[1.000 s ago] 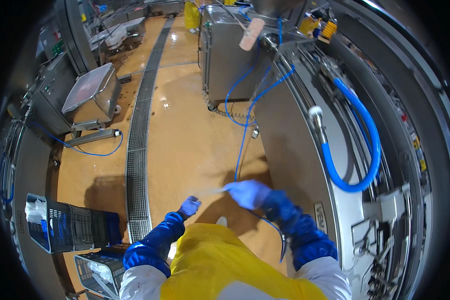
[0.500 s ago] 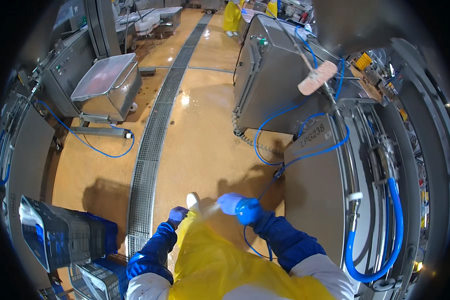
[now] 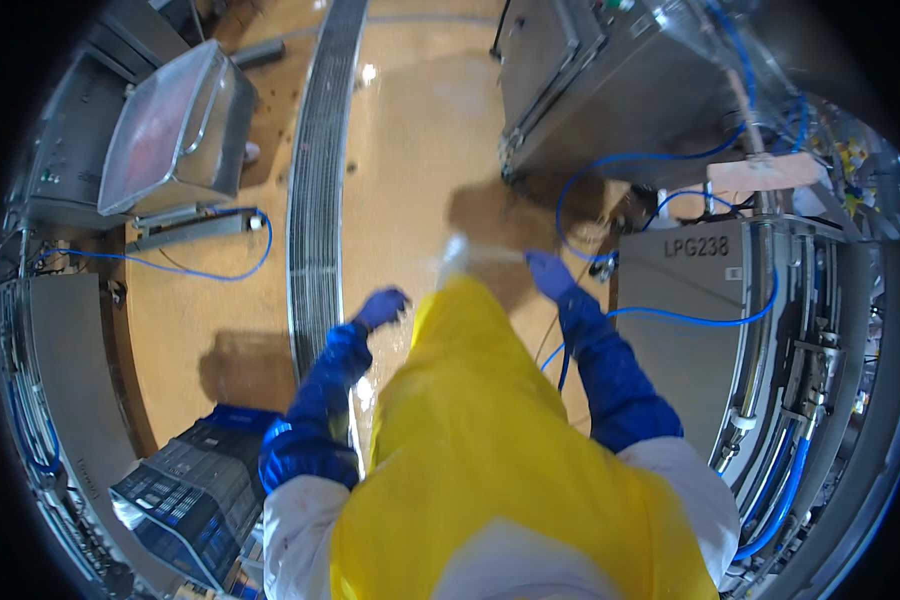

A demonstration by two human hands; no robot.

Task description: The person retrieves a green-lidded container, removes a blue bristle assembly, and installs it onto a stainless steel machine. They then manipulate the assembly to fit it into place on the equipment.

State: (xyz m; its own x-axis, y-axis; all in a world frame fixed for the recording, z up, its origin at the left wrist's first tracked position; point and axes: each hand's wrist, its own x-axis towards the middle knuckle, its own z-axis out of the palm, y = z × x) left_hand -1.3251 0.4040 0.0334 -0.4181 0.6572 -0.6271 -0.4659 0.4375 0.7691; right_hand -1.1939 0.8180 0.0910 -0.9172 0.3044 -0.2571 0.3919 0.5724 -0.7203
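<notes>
My right hand [image 3: 548,275], in a purple-blue glove, is closed on a spray nozzle that its fingers mostly hide. A whitish jet of water [image 3: 495,257] runs left from it to my white boot [image 3: 455,252], just beyond the yellow apron [image 3: 460,390]. A blue hose [image 3: 561,368] hangs beside my right forearm. My left hand [image 3: 380,308], gloved alike, hovers left of the apron over the wet floor. Its fingers are loosely bent and apart, with nothing seen in them.
A floor drain grate [image 3: 315,180] runs lengthwise on the left. Beyond it stands a steel tub [image 3: 205,130] with pinkish contents. Dark plastic crates [image 3: 195,490] are at the lower left. A grey steel cabinet [image 3: 670,370] and looped blue hose [image 3: 660,155] flank me on the right.
My view has tipped further down, so the apron fills more of it. My right hand has swung outward and forward, the jet now striking the boot. The left hand stays beside the apron.
</notes>
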